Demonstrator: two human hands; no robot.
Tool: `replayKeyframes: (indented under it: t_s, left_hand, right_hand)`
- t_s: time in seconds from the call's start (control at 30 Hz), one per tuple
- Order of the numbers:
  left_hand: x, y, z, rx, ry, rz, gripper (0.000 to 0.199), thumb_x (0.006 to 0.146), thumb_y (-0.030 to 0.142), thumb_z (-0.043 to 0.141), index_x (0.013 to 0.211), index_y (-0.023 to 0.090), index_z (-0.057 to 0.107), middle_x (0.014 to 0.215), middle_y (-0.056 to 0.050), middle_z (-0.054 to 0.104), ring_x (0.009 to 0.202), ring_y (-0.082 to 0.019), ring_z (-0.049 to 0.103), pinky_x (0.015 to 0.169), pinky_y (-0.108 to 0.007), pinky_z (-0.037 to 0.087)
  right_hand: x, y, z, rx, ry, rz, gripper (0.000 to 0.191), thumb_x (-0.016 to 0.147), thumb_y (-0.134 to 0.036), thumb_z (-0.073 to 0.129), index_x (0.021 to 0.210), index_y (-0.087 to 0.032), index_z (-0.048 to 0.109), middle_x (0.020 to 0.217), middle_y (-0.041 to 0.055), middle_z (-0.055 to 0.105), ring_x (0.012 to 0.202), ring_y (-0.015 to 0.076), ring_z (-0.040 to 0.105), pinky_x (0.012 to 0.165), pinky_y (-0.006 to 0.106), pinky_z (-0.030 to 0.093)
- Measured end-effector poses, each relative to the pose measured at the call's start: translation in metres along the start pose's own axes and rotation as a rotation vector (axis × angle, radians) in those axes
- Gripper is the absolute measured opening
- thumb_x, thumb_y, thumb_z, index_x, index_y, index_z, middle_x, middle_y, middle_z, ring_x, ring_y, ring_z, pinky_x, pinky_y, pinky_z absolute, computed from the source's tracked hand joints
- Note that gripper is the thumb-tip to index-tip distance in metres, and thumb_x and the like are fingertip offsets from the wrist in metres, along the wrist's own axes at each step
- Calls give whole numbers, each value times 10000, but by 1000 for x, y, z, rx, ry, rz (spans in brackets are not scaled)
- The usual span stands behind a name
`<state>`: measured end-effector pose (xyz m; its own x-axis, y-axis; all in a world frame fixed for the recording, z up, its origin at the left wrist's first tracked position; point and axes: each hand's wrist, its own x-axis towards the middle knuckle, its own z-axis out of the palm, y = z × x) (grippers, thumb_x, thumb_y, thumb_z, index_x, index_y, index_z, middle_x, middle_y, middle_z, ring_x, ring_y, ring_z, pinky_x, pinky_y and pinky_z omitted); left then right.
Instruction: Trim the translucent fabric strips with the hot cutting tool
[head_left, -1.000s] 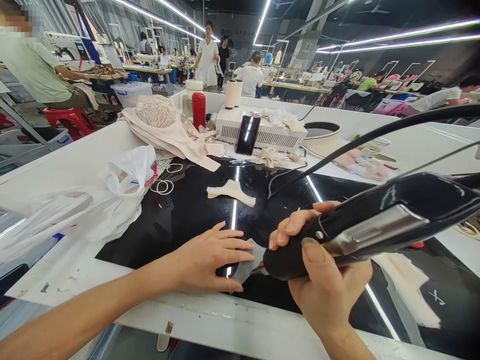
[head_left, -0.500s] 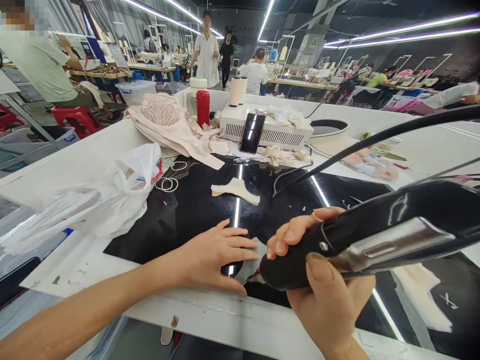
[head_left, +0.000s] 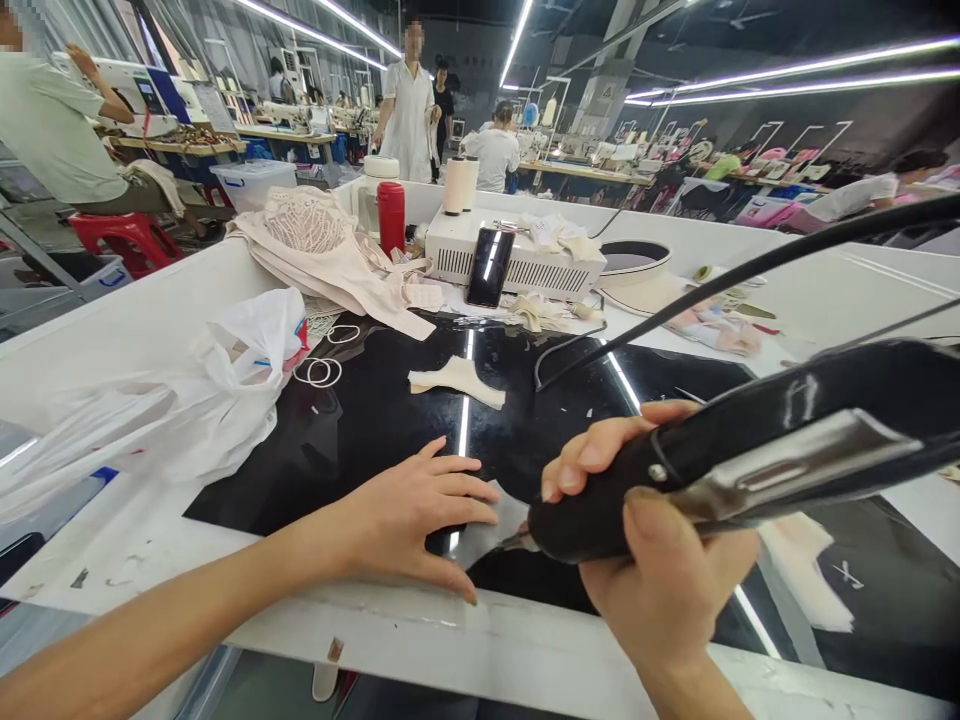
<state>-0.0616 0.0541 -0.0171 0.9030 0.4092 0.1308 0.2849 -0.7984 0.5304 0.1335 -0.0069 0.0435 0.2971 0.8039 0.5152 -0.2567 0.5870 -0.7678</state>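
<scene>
My left hand (head_left: 411, 512) lies flat with its fingers spread, pressing a thin grey translucent piece (head_left: 487, 525) onto the black sheet (head_left: 360, 430). My right hand (head_left: 664, 570) is wrapped round a thick black corded handheld cutter (head_left: 750, 450) with a metal lever along its side. The cutter's thin pointed tip (head_left: 517, 541) is at the right edge of the grey piece, close to my left fingers. Whether the tip touches the piece, I cannot tell. A cream fabric piece (head_left: 457, 380) lies on the sheet beyond my left hand.
At left are a white plastic bag (head_left: 247, 350) and beige bras (head_left: 322, 250). A phone (head_left: 490, 268) leans on a white vented box (head_left: 517, 250); a red bottle (head_left: 391, 218) stands beside it. The cutter's black cable (head_left: 720, 285) arches over the right side. Cream pieces (head_left: 806, 560) lie at right.
The view has shifted slightly, so the scene sits further left. The cutter's tip has moved a little up and right along the grey piece. My left hand stays flat on it.
</scene>
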Motion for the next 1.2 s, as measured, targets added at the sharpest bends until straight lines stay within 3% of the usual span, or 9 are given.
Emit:
replayKeyframes:
  t_s: [0.1, 0.2, 0.5, 0.97, 1.2]
  left_hand:
    - [2, 2, 2, 8, 31, 21, 569, 920, 588, 735, 1367, 245, 659, 1496, -84, 631, 1498, -353, 457, 1296, -649, 137]
    - [5, 5, 6, 30, 28, 44, 593, 959, 577, 692, 1441, 242, 608, 1538, -88, 592, 1512, -345, 441, 1300, -632, 147]
    - [8, 8, 7, 96, -61, 15, 646, 991, 567, 648, 1556, 297, 491, 1597, -62, 530, 1524, -341, 425, 1304, -622, 150]
    - [8, 9, 7, 109, -60, 15, 635, 998, 547, 648, 1562, 306, 483, 1603, -62, 523, 1515, -342, 438, 1304, -620, 151]
    - [7, 7, 9, 104, -44, 29, 615, 995, 532, 660, 1551, 322, 497, 1604, -56, 522, 1513, -336, 441, 1308, -614, 141]
  right_hand:
    - [13, -4, -11, -55, 142, -69, 326, 830, -258, 819, 1105, -245, 644, 790, -39, 675, 615, 132, 626, 551, 279, 565]
    - [19, -4, -18, -79, 194, -78, 338, 801, -257, 824, 1088, -243, 644, 775, -42, 670, 596, 133, 618, 534, 281, 561]
    - [8, 1, -22, -88, 112, -67, 335, 866, -285, 809, 1151, -268, 634, 844, -32, 671, 645, 150, 638, 597, 329, 557]
    - [6, 4, -24, -120, 115, -48, 315, 897, -273, 787, 1164, -275, 620, 859, -34, 669, 658, 141, 645, 627, 332, 560]
    - [16, -2, -31, -147, 233, -119, 341, 810, -259, 813, 1105, -246, 641, 789, -39, 672, 598, 142, 616, 552, 310, 553]
